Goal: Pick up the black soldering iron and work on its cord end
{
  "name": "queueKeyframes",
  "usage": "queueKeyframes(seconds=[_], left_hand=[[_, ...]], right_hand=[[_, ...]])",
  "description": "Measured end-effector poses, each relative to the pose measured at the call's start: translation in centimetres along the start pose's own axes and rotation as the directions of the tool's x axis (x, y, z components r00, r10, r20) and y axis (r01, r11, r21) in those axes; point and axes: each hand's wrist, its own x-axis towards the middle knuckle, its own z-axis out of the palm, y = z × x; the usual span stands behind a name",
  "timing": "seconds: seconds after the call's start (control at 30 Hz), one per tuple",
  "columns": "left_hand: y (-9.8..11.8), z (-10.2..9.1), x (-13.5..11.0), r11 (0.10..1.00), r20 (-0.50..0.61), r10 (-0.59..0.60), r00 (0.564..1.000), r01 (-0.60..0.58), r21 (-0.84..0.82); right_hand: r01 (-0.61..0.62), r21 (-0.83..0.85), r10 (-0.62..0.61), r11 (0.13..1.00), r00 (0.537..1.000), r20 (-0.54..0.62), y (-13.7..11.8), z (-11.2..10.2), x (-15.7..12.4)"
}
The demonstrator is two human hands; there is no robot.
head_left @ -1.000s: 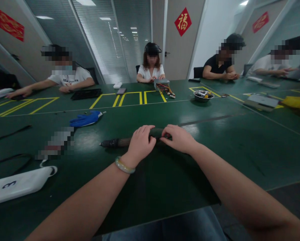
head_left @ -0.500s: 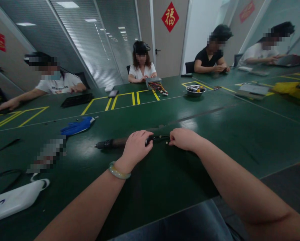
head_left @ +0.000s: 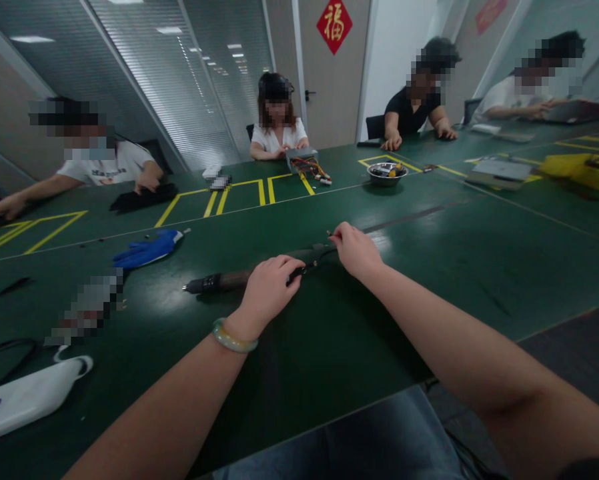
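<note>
A dark electric screwdriver (head_left: 219,282) lies on the green table, its bit end pointing left. My left hand (head_left: 272,287) is closed around its rear end, covering part of the body. From that end a thin black cable (head_left: 324,252) runs right to my right hand (head_left: 353,248). The fingers of my right hand are pinched on the cable, raised a little above the table. A small metallic tip shows at the fingertips; its exact kind is too small to tell.
Left of the screwdriver lie a blue glove (head_left: 149,250) and a white power bank (head_left: 29,400) with a cord. Farther back are a metal bowl (head_left: 387,175) of small parts, a grey box (head_left: 302,160) with coloured wires, and a black tray (head_left: 144,198). Several people sit across the table (head_left: 229,413).
My right hand has moved up and away from me with the cable. My left hand stays on the screwdriver. Across the table, a person in black has spread both hands onto the tabletop.
</note>
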Motion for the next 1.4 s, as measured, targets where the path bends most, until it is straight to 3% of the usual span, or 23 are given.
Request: queueKeyframes(seconds=[0.07, 0.13, 0.27, 0.77, 0.97, 1.2, 1.4], left_hand=[[0.0, 0.0, 0.1, 1.0, 0.001, -0.003, 1.0, 0.003, -0.008], [-0.1, 0.0, 0.2, 1.0, 0.0, -0.007, 1.0, 0.007, -0.014], [-0.2, 0.0, 0.4, 0.999, -0.009, -0.029, 1.0, 0.028, -0.021], [0.1, -0.2, 0.4, 0.998, -0.007, -0.054, 0.999, 0.054, -0.011], [-0.1, -0.2, 0.4, 0.998, -0.004, -0.055, 0.998, 0.055, -0.02], [-0.2, -0.2, 0.3, 0.999, -0.005, -0.042, 0.999, 0.042, -0.032], [-0.3, -0.1, 0.3, 0.999, 0.001, -0.038, 0.999, 0.038, -0.033]], right_hand=[[0.158, -0.004, -0.158, 0.988, 0.987, -0.02, -1.0, -0.5, -0.8], [0.285, -0.035, -0.283, 0.958, 0.958, 0.042, -1.7, -0.6, -1.4], [0.398, -0.065, -0.379, 0.915, 0.903, 0.205, -2.2, 0.2, -1.6], [0.463, 0.018, -0.451, 0.886, 0.854, 0.259, -2.6, 0.4, -1.8], [0.441, 0.037, -0.437, 0.897, 0.867, 0.238, -2.7, 0.1, -1.9], [0.483, 0.039, -0.472, 0.875, 0.83, 0.296, -2.7, -0.4, -1.7], [0.483, 0.04, -0.475, 0.874, 0.837, 0.273, -2.6, -0.4, -1.7]])
